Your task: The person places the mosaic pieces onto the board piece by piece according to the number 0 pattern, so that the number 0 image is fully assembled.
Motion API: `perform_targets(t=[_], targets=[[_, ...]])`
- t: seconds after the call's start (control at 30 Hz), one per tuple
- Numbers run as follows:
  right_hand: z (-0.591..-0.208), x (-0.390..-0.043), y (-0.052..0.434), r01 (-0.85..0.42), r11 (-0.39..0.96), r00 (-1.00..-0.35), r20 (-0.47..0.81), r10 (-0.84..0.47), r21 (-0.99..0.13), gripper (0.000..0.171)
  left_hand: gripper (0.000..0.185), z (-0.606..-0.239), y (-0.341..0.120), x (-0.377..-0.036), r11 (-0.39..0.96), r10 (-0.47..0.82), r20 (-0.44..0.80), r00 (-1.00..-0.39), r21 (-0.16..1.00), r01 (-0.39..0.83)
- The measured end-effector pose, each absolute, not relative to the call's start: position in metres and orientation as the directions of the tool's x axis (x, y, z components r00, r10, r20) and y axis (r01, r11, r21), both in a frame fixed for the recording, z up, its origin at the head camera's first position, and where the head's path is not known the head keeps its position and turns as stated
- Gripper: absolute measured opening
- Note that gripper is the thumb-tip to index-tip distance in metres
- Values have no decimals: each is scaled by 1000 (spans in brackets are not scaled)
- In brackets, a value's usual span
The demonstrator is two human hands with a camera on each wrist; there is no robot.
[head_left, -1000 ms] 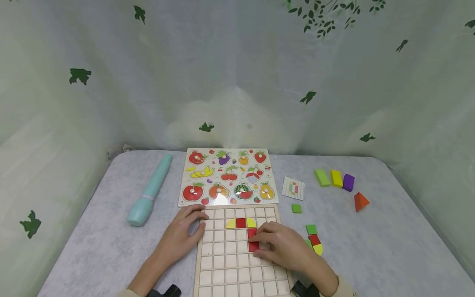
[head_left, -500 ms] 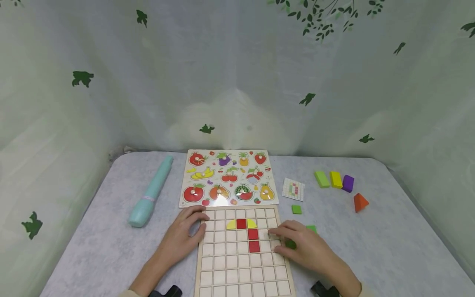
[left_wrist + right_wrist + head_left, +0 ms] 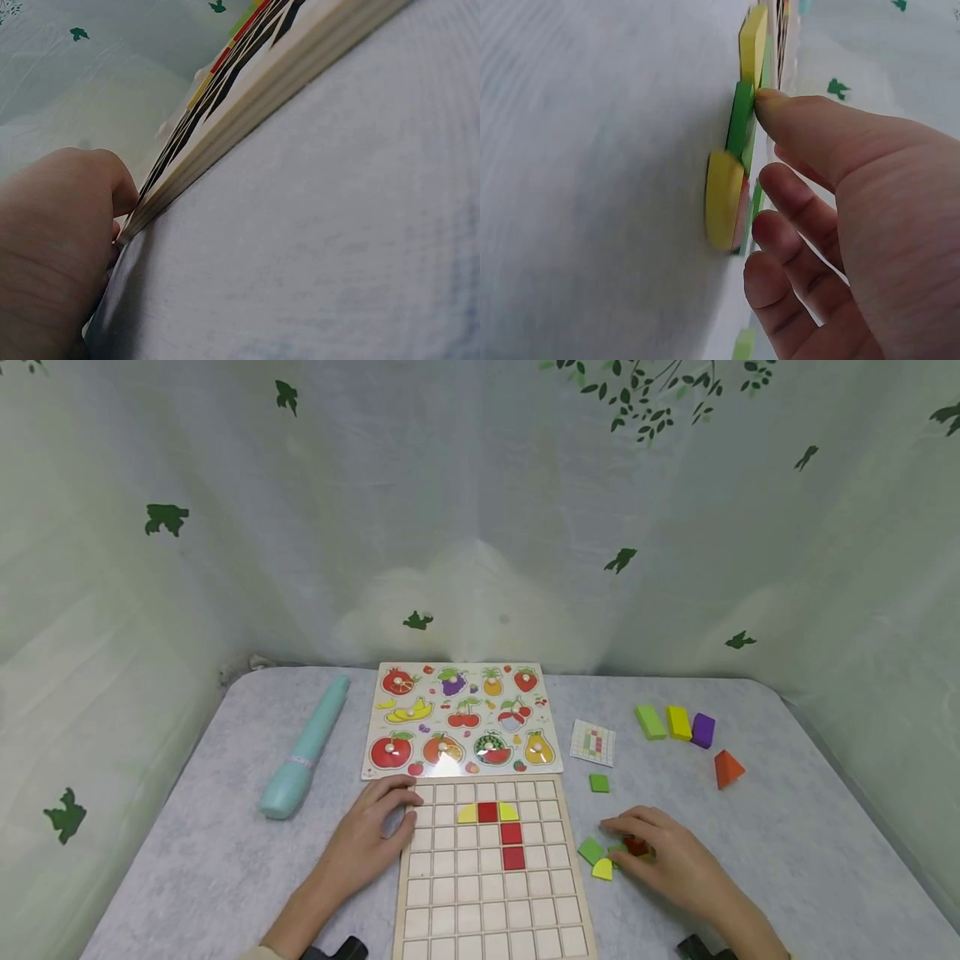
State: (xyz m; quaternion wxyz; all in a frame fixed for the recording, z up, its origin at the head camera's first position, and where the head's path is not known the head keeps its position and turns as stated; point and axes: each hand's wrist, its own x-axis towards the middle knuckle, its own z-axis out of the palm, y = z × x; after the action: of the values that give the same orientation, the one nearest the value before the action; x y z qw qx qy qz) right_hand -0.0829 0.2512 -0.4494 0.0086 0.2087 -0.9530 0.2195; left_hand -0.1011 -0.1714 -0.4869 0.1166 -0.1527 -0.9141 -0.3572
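My left hand point(image 3: 369, 832) rests at the upper left edge of the wooden grid board point(image 3: 455, 888), its fingertips touching the rim. In the left wrist view the bent thumb touches the board's side. Red tiles point(image 3: 512, 833) and yellow quarter-round tiles point(image 3: 467, 813) lie in the board's cells. To the right of the board, my right hand point(image 3: 663, 856) is over a small group of loose tiles, fingers apart and loosely bent. A green tile point(image 3: 592, 851), a yellow quarter-round tile point(image 3: 602, 869) and a red tile point(image 3: 637, 846) show there. In the right wrist view the thumb tip meets a green tile point(image 3: 740, 120).
Beyond the board lies a fruit peg puzzle point(image 3: 462, 718). A pattern card point(image 3: 593, 742) and a green tile point(image 3: 599, 783) are to its right. Farther right are yellow point(image 3: 679, 723), green and purple blocks and an orange wedge point(image 3: 728, 769). A teal bottle-like object point(image 3: 303, 752) lies left.
My right hand has left the red tiles on the board and moved right to the loose tiles. A green and a yellow tile now show beside the board's edge. The left hand stays put.
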Motion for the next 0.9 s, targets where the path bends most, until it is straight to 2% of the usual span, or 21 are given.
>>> perform_targets(t=[0.23, 0.53, 0.9], targets=[[-450, -81, 262, -432, 810, -902, 185, -390, -396, 42, 16, -487, -172, -102, 692, 196, 332, -923, 620, 370], [-448, -79, 271, -367, 845, -930, 151, -334, -390, 43, 16, -486, -172, -103, 687, 197, 330, -923, 625, 370], [-452, -79, 282, -304, 882, -952, 154, -265, -361, 29, 16, -487, -172, -102, 674, 200, 337, -920, 634, 379]])
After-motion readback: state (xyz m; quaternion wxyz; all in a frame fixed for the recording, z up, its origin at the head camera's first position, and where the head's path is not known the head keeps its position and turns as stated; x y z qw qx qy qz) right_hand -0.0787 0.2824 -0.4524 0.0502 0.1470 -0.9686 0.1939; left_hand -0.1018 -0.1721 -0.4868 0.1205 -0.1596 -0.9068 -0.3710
